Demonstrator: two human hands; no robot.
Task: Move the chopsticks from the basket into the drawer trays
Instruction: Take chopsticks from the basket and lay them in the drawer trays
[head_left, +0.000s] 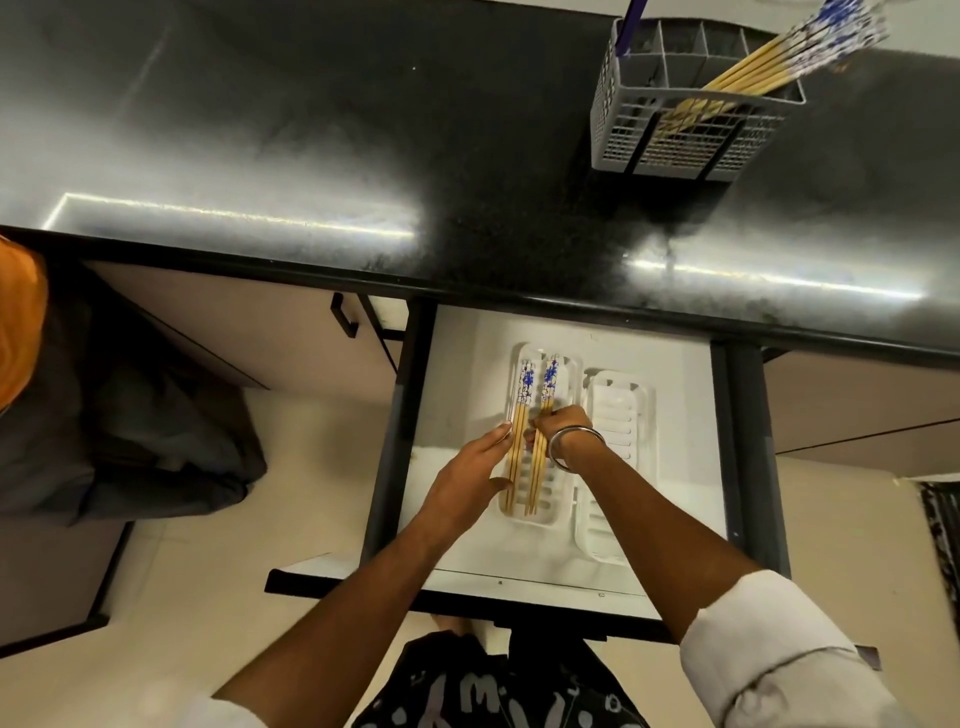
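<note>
An open white drawer (457, 364) holds two white ribbed trays side by side. In the left tray (563, 499) lie two pairs of wooden chopsticks with blue-and-white tops, a left pair (521, 415) and a right pair (544, 410). My left hand (467, 483) rests flat against the left pair, thumb and fingers touching it. My right hand (558, 426), with a metal bangle on the wrist, has its fingers closed on the right pair. The right tray (621, 410) holds nothing that I can see. A grey mesh basket (670, 130) on the counter holds several more chopsticks (769, 62).
The black counter (311, 156) runs above the drawer, its edge overhanging the drawer's back. A blue handle (631, 23) sticks out of the basket's left corner. A cupboard with a black handle (344, 317) is at the left. Dark cloth (156, 441) lies on the floor left of the drawer.
</note>
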